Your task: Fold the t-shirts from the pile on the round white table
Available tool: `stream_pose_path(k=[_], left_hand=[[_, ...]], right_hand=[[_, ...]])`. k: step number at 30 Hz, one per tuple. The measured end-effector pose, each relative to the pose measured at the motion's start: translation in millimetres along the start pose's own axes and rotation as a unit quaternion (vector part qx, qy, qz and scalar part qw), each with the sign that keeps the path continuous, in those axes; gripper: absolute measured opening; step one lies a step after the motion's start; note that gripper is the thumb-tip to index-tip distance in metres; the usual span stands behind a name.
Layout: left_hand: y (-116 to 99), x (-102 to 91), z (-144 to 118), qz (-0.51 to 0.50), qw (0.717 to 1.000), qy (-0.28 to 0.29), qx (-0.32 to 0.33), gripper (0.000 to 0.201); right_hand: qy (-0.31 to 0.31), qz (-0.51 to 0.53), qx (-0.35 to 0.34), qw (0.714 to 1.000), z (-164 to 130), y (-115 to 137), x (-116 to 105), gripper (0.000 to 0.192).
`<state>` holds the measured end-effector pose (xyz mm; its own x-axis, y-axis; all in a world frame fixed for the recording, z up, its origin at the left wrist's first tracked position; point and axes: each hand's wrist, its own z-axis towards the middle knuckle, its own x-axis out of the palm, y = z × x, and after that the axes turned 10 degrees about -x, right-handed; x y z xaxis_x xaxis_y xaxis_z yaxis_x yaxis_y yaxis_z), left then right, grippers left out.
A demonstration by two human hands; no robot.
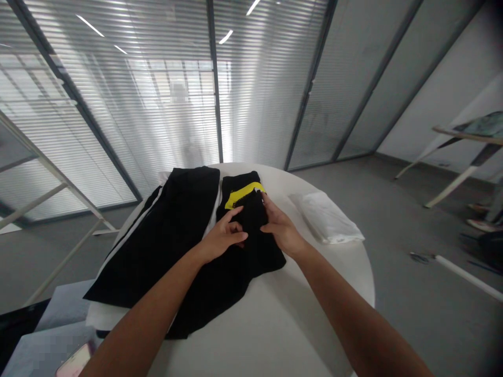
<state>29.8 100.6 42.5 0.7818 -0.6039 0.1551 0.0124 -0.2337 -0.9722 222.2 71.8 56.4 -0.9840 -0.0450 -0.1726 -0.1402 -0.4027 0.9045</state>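
On the round white table [283, 324], as seen from the head camera, a black garment with a yellow band [251, 230] lies near the centre, slightly rumpled, its yellow strip toward the far end. Left hand [223, 236] rests on top of this garment, fingers curled inward with the index finger extended toward the yellow band; it presses the cloth and does not visibly enclose any of it. Right hand [280, 225] lies against the garment's right side, fingers loosely together and extended, fingertips touching the fabric just below the yellow strip; whether cloth is pinched beneath them cannot be told. Both forearms enter from the lower edge of the frame.

Just beside the garment, to its left, a larger black folded garment [165, 235] lies flat, overlying something white at the table edge. A folded white cloth [326, 217] sits to the right, apart from both hands. A phone [74, 361] shows at the lower left corner. Glass partitions with blinds [176, 94] stand behind the table
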Motion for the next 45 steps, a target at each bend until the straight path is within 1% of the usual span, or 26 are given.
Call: stream_pose_path(k=[2, 4, 7, 9, 11, 14, 16, 18, 20, 21, 24, 27, 29, 31, 33, 34, 36, 38, 41, 43, 44, 45], left_hand=[[0, -1.0, 1, 0.020, 1.000, -0.022, -0.003, 0.083], [1, -2.1, 2, 0.039, 0.999, -0.026, -0.015, 0.082], [5, -1.5, 4, 0.045, 0.998, 0.013, -0.039, 0.086], [8, 0.5, 3, 0.056, 0.996, 0.048, -0.044, 0.091], [11, 3.2, 2, 0.074, 0.993, 0.076, -0.045, 0.097], [14, 7.6, 0, 0.092, 0.990, 0.101, -0.040, 0.107], [16, 10.2, -1, 0.096, 0.990, 0.103, -0.031, 0.110], [17, 12.1, 0, 0.096, 0.991, 0.090, -0.020, 0.110], [18, 12.8, 1, 0.092, 0.994, 0.063, -0.008, 0.107], [18, 12.6, 2, 0.089, 0.995, 0.043, 0.000, 0.104], [16, 9.3, 6, 0.103, 0.994, -0.032, 0.013, 0.089], [12, 2.6, 9, 0.145, 0.985, -0.096, -0.004, 0.064], [8, -3.1, 10, 0.157, 0.979, -0.131, -0.021, 0.053], [5, -9.5, 9, 0.150, 0.974, -0.169, -0.033, 0.048], [1, -16.1, 8, 0.130, 0.969, -0.209, -0.031, 0.044], [0, -19.3, 8, 0.113, 0.967, -0.226, -0.024, 0.041], [-3, -24.3, 7, 0.068, 0.967, -0.246, -0.002, 0.034], [-7, -27.0, 7, -0.007, 0.968, -0.249, 0.024, 0.026], [-13, -27.5, 5, -0.146, 0.962, -0.229, 0.035, 0.021], [-18, -27.9, 3, -0.204, 0.958, -0.202, 0.019, 0.021], [-21, -28.5, 2, -0.220, 0.957, -0.188, 0.014, 0.022], [-23, -29.6, 1, -0.230, 0.957, -0.177, 0.013, 0.023]], right_hand=[[0.009, -0.012, -0.033, 0.999, 0, -11, 1, 0.089], [0.000, -0.062, -0.051, 0.997, 0, -19, 0, 0.082], [-0.035, -0.190, -0.046, 0.980, 1, -24, -2, 0.070], [-0.061, -0.231, -0.042, 0.970, 2, -23, -3, 0.065], [-0.082, -0.193, -0.024, 0.977, 3, -19, -2, 0.062], [-0.109, -0.033, 0.046, 0.992, 4, -11, 0, 0.058], [-0.129, 0.093, 0.085, 0.984, 4, -5, -1, 0.055], [-0.148, 0.196, 0.097, 0.964, 5, -1, -4, 0.054], [-0.151, 0.253, 0.083, 0.952, 6, 1, -8, 0.055], [-0.143, 0.265, 0.068, 0.951, 6, 2, -9, 0.057], [-0.086, 0.259, 0.021, 0.962, 4, -1, -10, 0.065], [-0.028, 0.234, 0.000, 0.972, 1, -7, -7, 0.071], [0.007, 0.210, -0.008, 0.978, 0, -10, -7, 0.072], [0.040, 0.155, -0.020, 0.987, -1, -11, -9, 0.071], [0.064, 0.050, -0.046, 0.996, -2, -11, -11, 0.068], [0.072, -0.013, -0.065, 0.995, -3, -11, -11, 0.067], [0.093, -0.140, -0.095, 0.981, -6, -10, -8, 0.065], [0.118, -0.250, -0.102, 0.956, -9, -9, -3, 0.070], [0.156, -0.364, -0.081, 0.915, -13, -9, 8, 0.091], [0.168, -0.393, -0.072, 0.901, -14, -10, 13, 0.102], [0.168, -0.398, -0.070, 0.899, -15, -11, 15, 0.103], [0.162, -0.399, -0.067, 0.900, -14, -11, 16, 0.098]])
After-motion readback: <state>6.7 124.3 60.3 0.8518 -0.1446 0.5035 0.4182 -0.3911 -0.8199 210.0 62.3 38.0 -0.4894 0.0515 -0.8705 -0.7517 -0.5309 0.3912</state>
